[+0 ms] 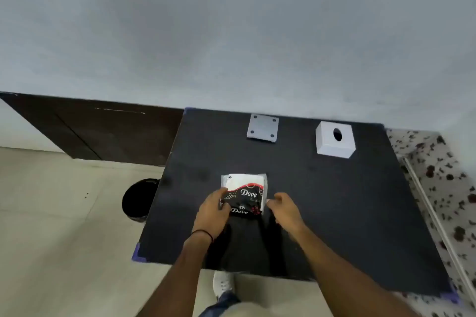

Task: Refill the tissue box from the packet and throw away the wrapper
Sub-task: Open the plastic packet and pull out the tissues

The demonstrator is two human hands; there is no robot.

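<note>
Packet: we found the Dove tissue packet (pixel 244 194) lying on the black bench (pixel 334 201).
Left hand (pixel 212 207): grip clasped its left edge.
Right hand (pixel 284 210): grip pinched its right edge.
Tissue box (pixel 334 142): far right, well apart.

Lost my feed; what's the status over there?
Left hand and right hand grip the black-and-white plastic tissue packet. White cube tissue box apart at table's far edge. Nothing between them.
</note>
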